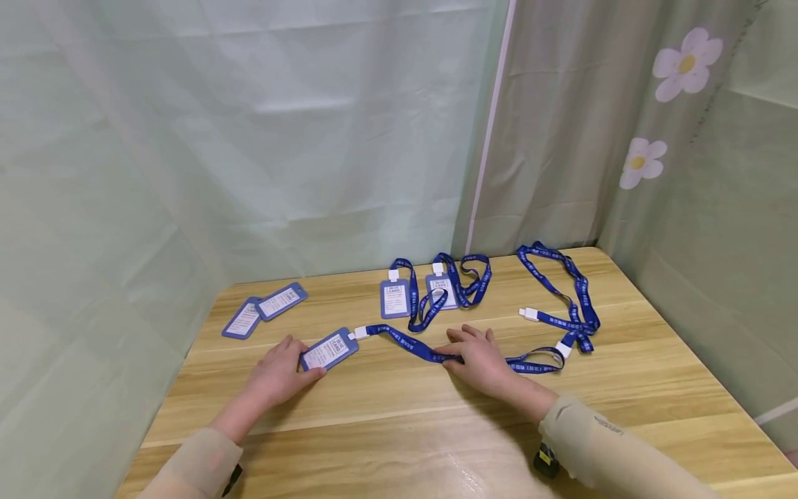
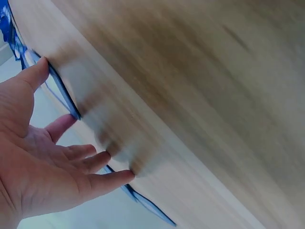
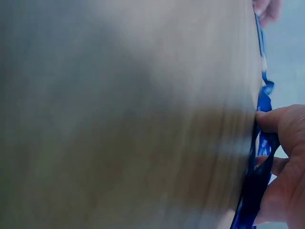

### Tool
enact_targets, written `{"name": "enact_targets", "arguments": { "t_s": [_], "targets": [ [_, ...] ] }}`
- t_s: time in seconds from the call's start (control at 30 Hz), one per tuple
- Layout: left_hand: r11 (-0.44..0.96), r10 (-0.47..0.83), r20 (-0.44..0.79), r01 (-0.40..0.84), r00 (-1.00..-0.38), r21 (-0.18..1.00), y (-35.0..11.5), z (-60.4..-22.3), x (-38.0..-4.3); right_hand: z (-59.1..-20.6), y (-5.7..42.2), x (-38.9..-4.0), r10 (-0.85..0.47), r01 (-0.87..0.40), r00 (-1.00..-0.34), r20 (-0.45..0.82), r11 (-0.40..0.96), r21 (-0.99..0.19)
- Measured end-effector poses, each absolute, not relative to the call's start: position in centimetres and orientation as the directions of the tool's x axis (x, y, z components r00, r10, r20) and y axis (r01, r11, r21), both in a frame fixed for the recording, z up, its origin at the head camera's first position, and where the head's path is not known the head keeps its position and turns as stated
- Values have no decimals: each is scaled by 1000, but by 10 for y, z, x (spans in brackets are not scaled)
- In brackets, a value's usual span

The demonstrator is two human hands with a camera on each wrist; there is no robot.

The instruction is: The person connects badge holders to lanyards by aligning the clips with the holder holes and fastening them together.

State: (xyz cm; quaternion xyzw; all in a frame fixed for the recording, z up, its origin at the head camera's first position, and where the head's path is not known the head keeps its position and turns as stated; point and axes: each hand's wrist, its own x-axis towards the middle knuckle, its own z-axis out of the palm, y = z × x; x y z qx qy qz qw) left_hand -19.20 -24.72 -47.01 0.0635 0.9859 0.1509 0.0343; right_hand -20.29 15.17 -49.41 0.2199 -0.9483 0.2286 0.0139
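Observation:
My left hand [image 1: 280, 373] holds a blue ID card holder [image 1: 330, 351] by its near-left end, thumb on one long edge and index finger on the other. In the left wrist view the other fingers are spread, tips at the wooden surface beside the card holder [image 2: 66, 90]. A white clip [image 1: 361, 333] joins this holder to a blue printed lanyard [image 1: 408, 342]. Farther along that strap, my right hand [image 1: 479, 360] pinches it between thumb and fingers, low over the table. The right wrist view shows the lanyard [image 3: 252, 191] passing between thumb and fingers; part is hidden by the hand.
Two loose card holders [image 1: 280, 302] overlap at the back left of the table [image 1: 386, 443]. Two card holders with lanyards [image 1: 395, 299] lie at the back middle. Another lanyard [image 1: 582, 291] with a white clip [image 1: 530, 314] lies at right. Curtains [image 1: 349, 138] hang behind.

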Motion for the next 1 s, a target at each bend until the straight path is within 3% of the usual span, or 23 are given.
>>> {"name": "enact_targets", "arguments": {
  "t_s": [0.43, 0.8, 0.9, 1.0],
  "targets": [
    [978, 19, -98, -2, -995, 209, -233, -481, -196, -498, 127, -195, -520, -524, -846, 115, 774, -356],
    [977, -25, -70, -39, -997, 212, -232, -480, -194, -487, 151, -197, -591, -578, -799, 112, 703, -415],
    [973, -10, -87, -30, -996, 229, -233, -478, -191, -486, 160, -195, -598, -586, -792, 123, 688, -428],
    [964, 88, -47, 73, -995, 257, -239, -475, -186, -483, 171, -192, -607, -589, -786, 117, 679, -439]
  ]
}}
